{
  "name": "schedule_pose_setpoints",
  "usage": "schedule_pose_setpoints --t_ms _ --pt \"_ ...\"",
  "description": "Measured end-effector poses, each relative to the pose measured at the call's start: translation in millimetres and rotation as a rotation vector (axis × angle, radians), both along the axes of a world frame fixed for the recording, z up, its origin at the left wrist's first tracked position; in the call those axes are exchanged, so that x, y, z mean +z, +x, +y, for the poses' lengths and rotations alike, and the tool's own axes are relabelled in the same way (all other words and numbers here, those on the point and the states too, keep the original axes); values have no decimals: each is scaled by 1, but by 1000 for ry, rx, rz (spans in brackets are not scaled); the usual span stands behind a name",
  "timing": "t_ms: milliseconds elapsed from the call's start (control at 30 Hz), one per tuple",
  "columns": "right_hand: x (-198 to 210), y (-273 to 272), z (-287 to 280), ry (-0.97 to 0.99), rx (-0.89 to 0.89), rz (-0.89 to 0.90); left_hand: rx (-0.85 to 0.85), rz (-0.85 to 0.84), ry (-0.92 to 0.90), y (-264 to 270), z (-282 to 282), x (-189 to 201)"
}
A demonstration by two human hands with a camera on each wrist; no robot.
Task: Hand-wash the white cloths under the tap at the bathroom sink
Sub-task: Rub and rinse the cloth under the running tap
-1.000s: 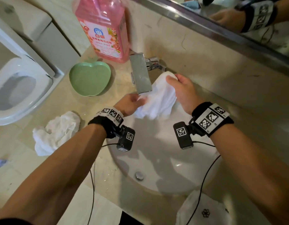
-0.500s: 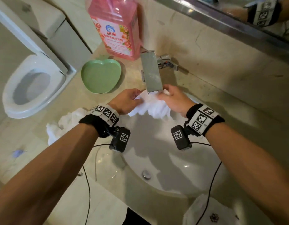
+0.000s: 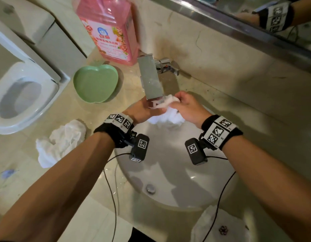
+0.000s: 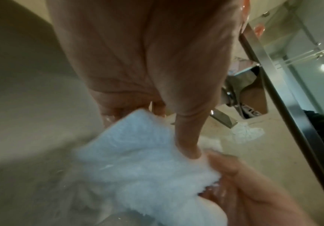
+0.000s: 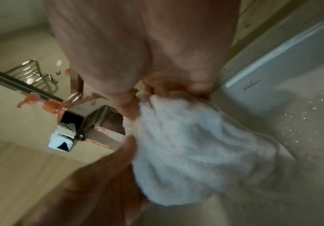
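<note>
Your left hand (image 3: 144, 110) and right hand (image 3: 188, 109) both pinch one white cloth (image 3: 166, 117), bunched under the tap (image 3: 151, 79) over the sink (image 3: 168, 172): the scrubbing step. Next, rub evenly; the second cloth (image 3: 60, 140) waits on the tabletop (image 3: 98, 116).
</note>
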State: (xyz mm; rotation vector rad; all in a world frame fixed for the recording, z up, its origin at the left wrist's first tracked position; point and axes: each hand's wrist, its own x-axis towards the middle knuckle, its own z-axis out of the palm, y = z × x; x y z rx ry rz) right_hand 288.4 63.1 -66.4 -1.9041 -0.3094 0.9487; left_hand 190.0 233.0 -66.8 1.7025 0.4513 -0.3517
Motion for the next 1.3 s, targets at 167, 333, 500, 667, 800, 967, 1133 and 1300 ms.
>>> schedule_pose_setpoints --t_ms 167,333,500,667,800,967,1133,1300 --pt "11 2 3 126 -106 84 34 87 72 -8 9 -8" --pt "7 -1 8 -5 105 128 141 -90 -81 -18 25 13" --pt "14 -18 36 65 211 64 -5 -131 -23 -21 32 23" --pt "20 -17 47 131 136 96 91 10 113 -25 39 10" --pt "6 -10 39 126 -14 97 -67 178 187 -29 28 -4" --pt "5 1 20 68 -38 87 -95 69 268 -14 16 -10" --pt "-1 -3 7 -164 267 -184 -15 -42 162 2 12 -1" --pt "9 2 8 -13 53 -60 -113 59 191 1 18 -3"
